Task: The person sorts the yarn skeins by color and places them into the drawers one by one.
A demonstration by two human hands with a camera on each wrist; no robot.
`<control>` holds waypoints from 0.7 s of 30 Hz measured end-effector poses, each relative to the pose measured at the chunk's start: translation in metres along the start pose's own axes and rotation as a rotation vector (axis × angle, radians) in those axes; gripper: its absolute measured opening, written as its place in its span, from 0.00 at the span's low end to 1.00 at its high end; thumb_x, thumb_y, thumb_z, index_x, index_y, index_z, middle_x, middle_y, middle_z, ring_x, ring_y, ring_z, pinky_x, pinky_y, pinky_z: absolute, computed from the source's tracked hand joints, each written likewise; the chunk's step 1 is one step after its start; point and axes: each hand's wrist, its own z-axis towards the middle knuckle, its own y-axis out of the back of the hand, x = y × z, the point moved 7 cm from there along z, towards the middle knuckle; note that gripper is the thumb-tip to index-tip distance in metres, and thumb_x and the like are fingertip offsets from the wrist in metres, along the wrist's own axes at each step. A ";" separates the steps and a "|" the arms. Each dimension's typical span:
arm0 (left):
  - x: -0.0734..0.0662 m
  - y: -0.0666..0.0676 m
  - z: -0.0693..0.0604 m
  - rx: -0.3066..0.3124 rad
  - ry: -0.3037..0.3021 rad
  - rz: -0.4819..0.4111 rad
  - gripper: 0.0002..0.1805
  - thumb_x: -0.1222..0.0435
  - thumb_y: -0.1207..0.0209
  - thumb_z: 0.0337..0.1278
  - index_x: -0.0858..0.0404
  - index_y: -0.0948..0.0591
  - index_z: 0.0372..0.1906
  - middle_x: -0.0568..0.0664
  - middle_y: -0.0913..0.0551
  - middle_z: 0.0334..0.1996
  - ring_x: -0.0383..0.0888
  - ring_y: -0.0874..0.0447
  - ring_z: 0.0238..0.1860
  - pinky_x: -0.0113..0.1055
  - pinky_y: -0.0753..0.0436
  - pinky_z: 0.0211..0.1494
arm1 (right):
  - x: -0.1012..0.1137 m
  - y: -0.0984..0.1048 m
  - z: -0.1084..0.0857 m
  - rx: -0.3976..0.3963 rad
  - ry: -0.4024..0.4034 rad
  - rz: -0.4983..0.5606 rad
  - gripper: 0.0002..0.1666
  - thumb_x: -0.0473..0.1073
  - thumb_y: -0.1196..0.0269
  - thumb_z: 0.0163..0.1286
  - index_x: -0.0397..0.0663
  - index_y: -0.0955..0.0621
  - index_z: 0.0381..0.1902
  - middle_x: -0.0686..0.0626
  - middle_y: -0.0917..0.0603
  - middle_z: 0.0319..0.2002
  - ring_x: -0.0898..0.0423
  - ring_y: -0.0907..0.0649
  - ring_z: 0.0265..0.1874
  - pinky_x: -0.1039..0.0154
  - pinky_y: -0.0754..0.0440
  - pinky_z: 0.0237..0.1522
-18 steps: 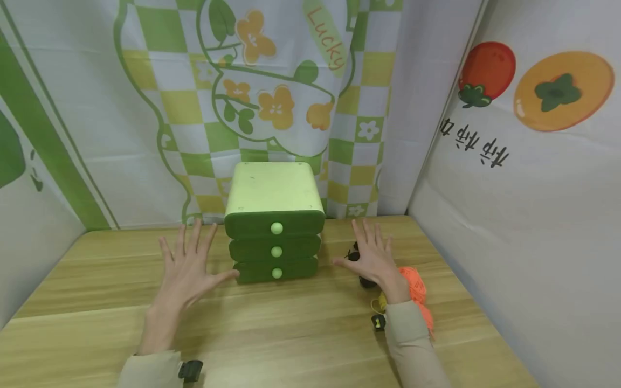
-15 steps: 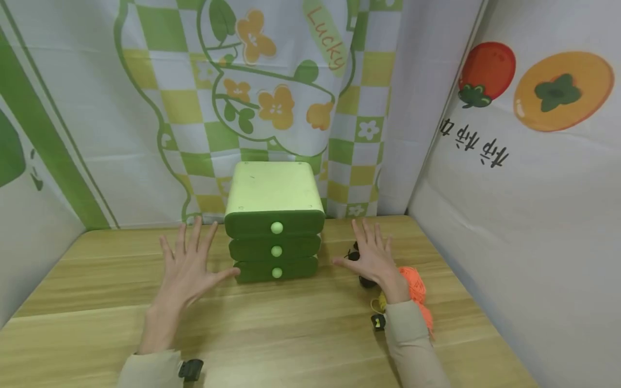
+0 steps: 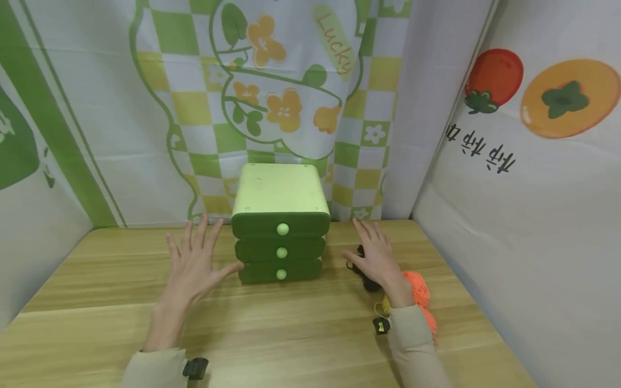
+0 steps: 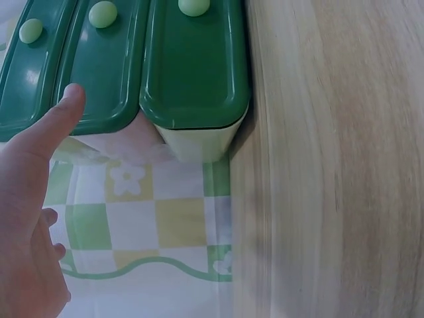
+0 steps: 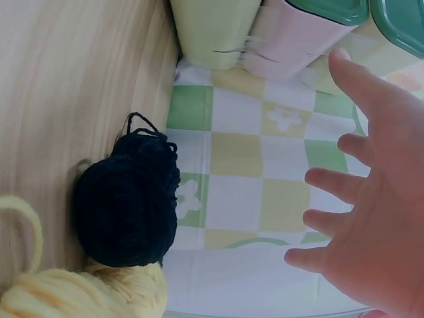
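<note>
A light green cabinet (image 3: pixel 280 188) with three dark green drawers, all closed, stands at the back of the table. My left hand (image 3: pixel 191 272) is spread at its left side, thumb tip near the bottom drawer; whether it touches cannot be told. In the left wrist view that hand (image 4: pixel 26 212) holds nothing. To the right of the cabinet my right hand (image 3: pixel 380 263) is spread, empty, over dark yarn (image 3: pixel 371 284). The right wrist view shows the fingers of that hand (image 5: pixel 371 192) apart, away from the dark yarn (image 5: pixel 126 199).
Orange yarn (image 3: pixel 418 291) lies beside and partly behind the right wrist, with yellow yarn (image 3: pixel 386 305) next to it. Each sleeve has a small black device at the wrist. A patterned curtain (image 3: pixel 194 108) hangs behind the wooden table (image 3: pixel 271 334).
The whole head view has shifted slightly, so the cabinet appears a little further right. Both hands remain spread; the right hand has turned slightly, and more dark yarn shows beneath it.
</note>
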 end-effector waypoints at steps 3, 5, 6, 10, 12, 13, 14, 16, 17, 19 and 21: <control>-0.002 0.000 0.000 -0.010 -0.008 -0.003 0.60 0.36 0.38 0.53 0.51 0.59 0.81 0.55 0.69 0.81 0.67 0.72 0.79 0.73 0.76 0.71 | 0.000 0.001 0.000 -0.014 0.009 0.003 0.50 0.61 0.38 0.70 0.47 0.46 0.79 0.36 0.42 0.76 0.33 0.49 0.77 0.32 0.52 0.75; -0.003 0.001 0.000 -0.018 -0.010 -0.009 0.60 0.36 0.38 0.54 0.51 0.59 0.81 0.56 0.68 0.81 0.68 0.71 0.79 0.73 0.77 0.71 | 0.001 0.002 0.000 -0.020 0.014 0.013 0.49 0.61 0.39 0.70 0.48 0.45 0.79 0.37 0.41 0.76 0.33 0.47 0.76 0.33 0.52 0.76; -0.003 0.001 0.000 -0.021 -0.010 -0.012 0.59 0.36 0.39 0.54 0.51 0.59 0.81 0.56 0.67 0.81 0.68 0.71 0.78 0.73 0.77 0.70 | 0.002 0.003 -0.001 -0.025 0.019 0.018 0.49 0.60 0.39 0.70 0.47 0.44 0.79 0.37 0.40 0.75 0.33 0.46 0.76 0.33 0.51 0.76; -0.005 0.004 0.001 -0.031 -0.007 -0.029 0.57 0.36 0.40 0.57 0.51 0.58 0.81 0.57 0.66 0.81 0.70 0.69 0.78 0.74 0.76 0.70 | 0.004 0.007 0.000 -0.043 0.027 0.023 0.47 0.60 0.39 0.71 0.47 0.42 0.78 0.37 0.37 0.74 0.34 0.42 0.75 0.34 0.48 0.75; -0.006 0.005 0.001 -0.039 -0.009 -0.034 0.57 0.36 0.41 0.57 0.51 0.58 0.81 0.57 0.65 0.81 0.69 0.67 0.78 0.75 0.74 0.70 | 0.005 0.009 0.000 -0.055 0.027 0.021 0.46 0.60 0.39 0.71 0.48 0.41 0.78 0.38 0.35 0.73 0.35 0.40 0.74 0.35 0.46 0.75; -0.006 0.006 0.002 -0.043 -0.010 -0.038 0.56 0.36 0.41 0.58 0.52 0.58 0.81 0.57 0.65 0.81 0.69 0.67 0.78 0.75 0.73 0.70 | 0.006 0.010 0.000 -0.064 0.027 0.021 0.45 0.60 0.39 0.71 0.48 0.41 0.78 0.38 0.34 0.72 0.36 0.39 0.74 0.35 0.45 0.75; -0.007 0.007 0.002 -0.048 -0.011 -0.040 0.56 0.36 0.41 0.58 0.52 0.57 0.81 0.57 0.64 0.81 0.68 0.66 0.78 0.76 0.72 0.70 | 0.007 0.011 0.000 -0.074 0.029 0.026 0.44 0.59 0.39 0.71 0.49 0.40 0.77 0.38 0.33 0.72 0.37 0.38 0.73 0.36 0.44 0.75; -0.007 0.008 0.003 -0.054 -0.010 -0.052 0.56 0.37 0.41 0.58 0.53 0.56 0.81 0.57 0.63 0.81 0.67 0.66 0.79 0.75 0.72 0.71 | 0.008 0.014 0.000 -0.095 0.032 0.033 0.43 0.59 0.40 0.72 0.49 0.39 0.77 0.38 0.32 0.71 0.38 0.36 0.72 0.36 0.41 0.74; -0.007 0.009 0.003 -0.057 -0.010 -0.056 0.55 0.37 0.40 0.58 0.53 0.56 0.81 0.57 0.62 0.81 0.67 0.65 0.79 0.75 0.71 0.71 | 0.010 0.015 0.000 -0.105 0.035 0.038 0.42 0.58 0.40 0.72 0.50 0.38 0.77 0.38 0.31 0.70 0.38 0.34 0.71 0.37 0.40 0.73; -0.007 0.009 0.003 -0.057 -0.006 -0.067 0.55 0.38 0.40 0.58 0.54 0.55 0.81 0.58 0.61 0.81 0.67 0.65 0.79 0.74 0.71 0.72 | 0.011 0.017 0.000 -0.125 0.039 0.051 0.40 0.57 0.39 0.73 0.50 0.37 0.76 0.38 0.30 0.69 0.38 0.33 0.70 0.37 0.39 0.73; -0.008 0.010 0.003 -0.057 -0.005 -0.075 0.55 0.38 0.39 0.58 0.54 0.55 0.81 0.58 0.60 0.81 0.67 0.63 0.79 0.74 0.70 0.72 | 0.014 0.019 0.000 -0.147 0.045 0.060 0.39 0.55 0.39 0.73 0.49 0.36 0.75 0.38 0.29 0.69 0.38 0.32 0.69 0.37 0.38 0.72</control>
